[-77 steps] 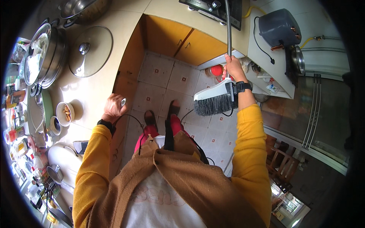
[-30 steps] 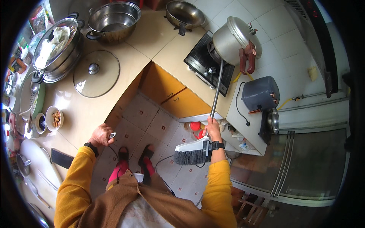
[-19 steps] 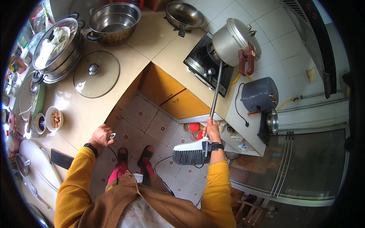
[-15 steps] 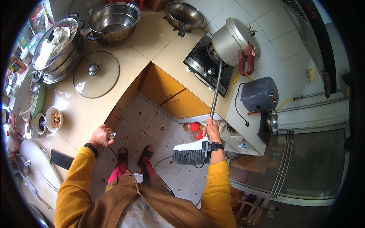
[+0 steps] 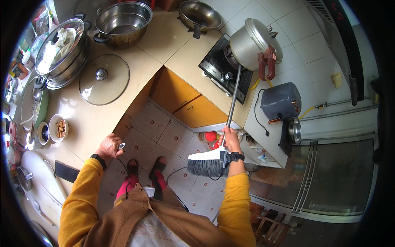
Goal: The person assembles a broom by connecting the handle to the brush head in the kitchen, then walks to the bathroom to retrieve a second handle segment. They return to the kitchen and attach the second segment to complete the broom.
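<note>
Head view: the right hand (image 5: 231,140) has its grip wrapped around the metal handle (image 5: 233,108) of a broom (image 5: 205,156), close to where the handle meets the white brush head. The broom is over the tiled floor (image 5: 146,119) in this view, its dark grey bristles (image 5: 204,168) facing the lower edge, and a black wristband (image 5: 236,157) is beside them. The handle slants up to the stove (image 5: 213,64); whether its far end touches anything cannot be told.

The left hand (image 5: 109,145) is near the edge of the tabletop (image 5: 148,61), its grip curled around a small white-ended object (image 5: 121,146) that is mostly hidden.

Beyond the right hand, red-lidded jars (image 5: 210,136) sit on a low shelf beside orange cupboard doors (image 5: 199,111). Farther out are a grey electric cooker (image 5: 282,101) and a silver pressure cooker (image 5: 249,45) with brown handles, the latter at the stove. On the left, the tabletop carries a glass lid (image 5: 111,88), a white bowl (image 5: 53,133) of brown pieces and, toward the back, a two-handled steel pot (image 5: 123,35).
</note>
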### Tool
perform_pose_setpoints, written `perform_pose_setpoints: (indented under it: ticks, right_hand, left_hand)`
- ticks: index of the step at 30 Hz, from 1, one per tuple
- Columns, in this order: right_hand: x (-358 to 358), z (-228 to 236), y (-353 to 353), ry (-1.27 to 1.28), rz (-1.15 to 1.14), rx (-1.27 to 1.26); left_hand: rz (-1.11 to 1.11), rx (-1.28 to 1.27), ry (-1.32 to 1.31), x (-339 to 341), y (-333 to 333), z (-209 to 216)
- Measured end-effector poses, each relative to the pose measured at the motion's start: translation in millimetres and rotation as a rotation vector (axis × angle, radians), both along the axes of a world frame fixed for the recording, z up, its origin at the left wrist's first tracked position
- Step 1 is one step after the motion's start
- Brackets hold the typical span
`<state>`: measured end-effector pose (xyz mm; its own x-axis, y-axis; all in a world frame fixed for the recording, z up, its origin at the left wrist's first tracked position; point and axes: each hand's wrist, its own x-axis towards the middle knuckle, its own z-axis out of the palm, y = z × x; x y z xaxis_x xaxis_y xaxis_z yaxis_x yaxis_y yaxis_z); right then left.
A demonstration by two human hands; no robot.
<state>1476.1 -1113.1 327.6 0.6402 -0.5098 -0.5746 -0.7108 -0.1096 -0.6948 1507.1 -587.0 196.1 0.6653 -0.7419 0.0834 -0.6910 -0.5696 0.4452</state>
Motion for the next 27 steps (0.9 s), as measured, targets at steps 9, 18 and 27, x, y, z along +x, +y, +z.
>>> perform_pose_setpoints:
  ticks: [9,18,27]
  right_hand:
    - [1,-3,6,-0.021,-0.094,0.048]
    - [0,-16,0,-0.023,-0.048,0.073]
    - [2,-14,3,-0.031,-0.043,0.005]
  left_hand:
    - [0.0,0.004,0.006,0,0,1]
    - [-0.002,0.015,0.013,0,0,-1]
    - [-0.014,0.009,0.014,1,1,-1]
